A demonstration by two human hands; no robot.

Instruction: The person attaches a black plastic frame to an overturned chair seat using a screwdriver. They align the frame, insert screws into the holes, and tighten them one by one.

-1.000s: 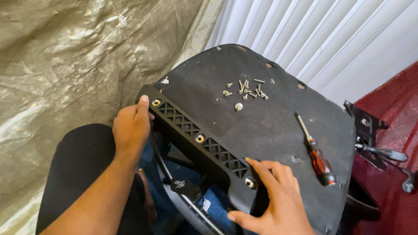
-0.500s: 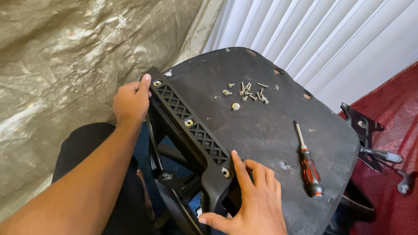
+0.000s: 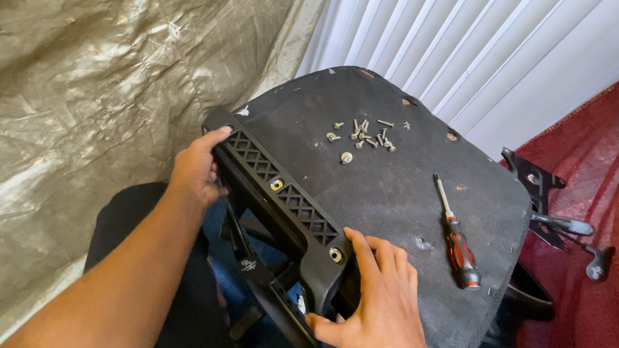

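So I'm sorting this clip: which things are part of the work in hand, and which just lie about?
In hand:
left hand and right hand on the black bracket
seat underside
screws
screwdriver

Lying about:
plastic sheet
blinds
red carpet
metal mechanism

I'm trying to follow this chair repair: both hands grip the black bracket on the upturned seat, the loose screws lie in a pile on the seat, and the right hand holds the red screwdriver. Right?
Not quite. In the head view the red screwdriver lies loose on the upturned seat, untouched. The right hand and the left hand both grip the black bracket, and the loose screws sit in a pile on the seat.
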